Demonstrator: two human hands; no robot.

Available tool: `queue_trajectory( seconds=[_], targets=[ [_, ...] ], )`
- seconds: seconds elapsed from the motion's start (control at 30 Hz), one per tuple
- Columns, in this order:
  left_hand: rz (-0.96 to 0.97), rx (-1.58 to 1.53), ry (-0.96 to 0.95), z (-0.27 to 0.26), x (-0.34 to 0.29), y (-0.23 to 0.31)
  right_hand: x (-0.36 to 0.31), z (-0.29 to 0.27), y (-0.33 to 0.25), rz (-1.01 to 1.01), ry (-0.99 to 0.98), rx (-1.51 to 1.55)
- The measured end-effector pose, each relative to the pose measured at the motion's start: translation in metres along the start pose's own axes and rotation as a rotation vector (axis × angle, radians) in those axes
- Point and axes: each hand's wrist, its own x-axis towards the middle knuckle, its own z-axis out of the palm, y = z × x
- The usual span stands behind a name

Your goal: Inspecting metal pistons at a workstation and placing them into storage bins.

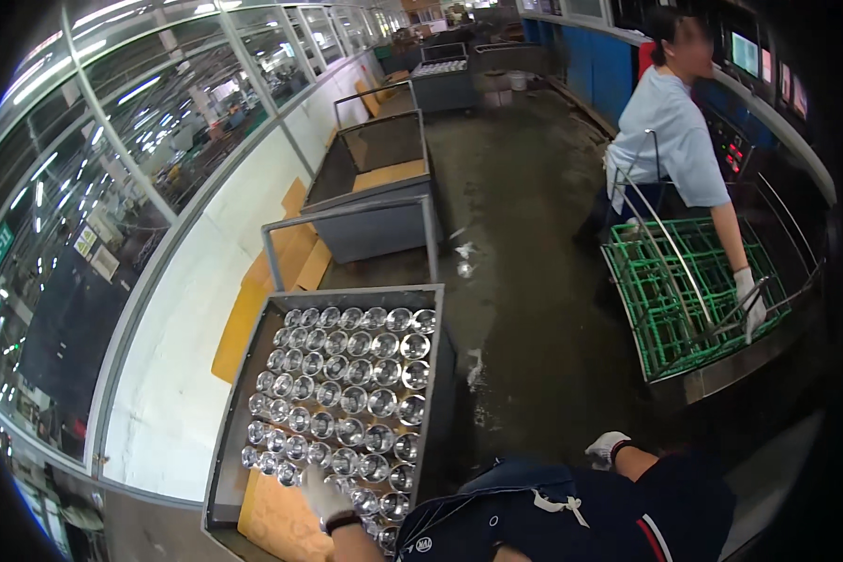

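Note:
My left hand [325, 498], in a white glove with a dark band at the wrist, reaches into a grey cart at the lower left. Its fingers stretch toward the nearest clear glasses [321, 424]; whether they touch one I cannot tell. These glasses stand in close rows, their round rims facing up. Beside them, at the near left corner, a tan board [286, 517] lies bare on the cart's bottom. Also gloved in white, my right hand [609, 447] hangs out to the right, over the floor. Its fingers are loosely apart, with nothing seen in them.
The grey cart's rim [237, 398] and upright handle [347, 214] frame the glasses. Another cart [370, 229] stands beyond it, along a white wall [178, 375]. At right, a co-worker [670, 131] bends over a green-coated wire rack [660, 323]. Wet floor [520, 290] with scraps lies between.

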Motion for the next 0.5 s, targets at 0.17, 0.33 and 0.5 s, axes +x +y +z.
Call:
queue_trajectory(
  seconds=[0.17,0.33,0.5],
  targets=[
    [-0.121,-1.317,-0.559,0.003,0.038,0.254,0.078,0.019,0.139,-0.315,0.034,0.002],
    [0.889,-1.287,-1.035,-0.034,0.049,0.427,0.048,0.032,0.186,-0.114,0.167,0.057],
    [1.413,-1.430,-1.154,-0.107,0.028,0.540,0.031,0.068,0.248,0.016,0.079,-0.136]
  ],
)
